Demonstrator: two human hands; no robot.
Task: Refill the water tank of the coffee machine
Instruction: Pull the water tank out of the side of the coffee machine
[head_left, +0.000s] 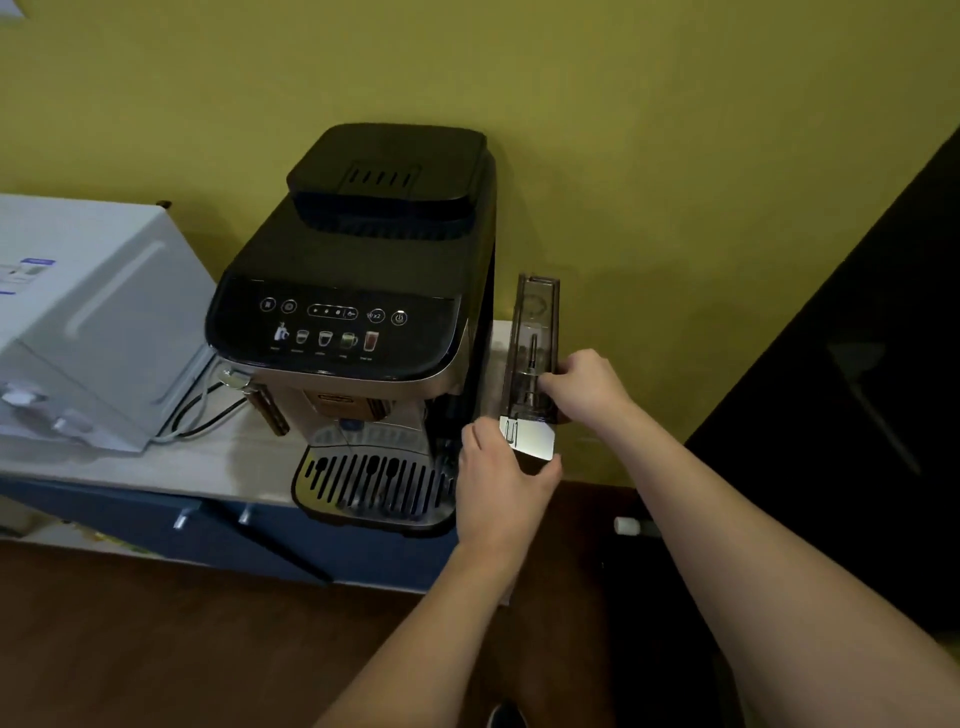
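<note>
A black and bronze coffee machine (358, 322) stands on a pale counter (156, 462) against the green wall. Just to its right, a narrow smoky see-through water tank (535, 332) with a silver front panel sits apart from the machine's side. My left hand (501, 488) grips the tank's lower front end from the left and beneath. My right hand (587, 387) holds the tank's right side near its top edge. I cannot tell how much water is in the tank.
A white boxy appliance (88, 317) stands left of the machine, with cables (208, 410) running between them. Dark blue cabinet doors (156, 519) sit under the counter. A dark panel (857, 389) rises at the right. The floor is brown.
</note>
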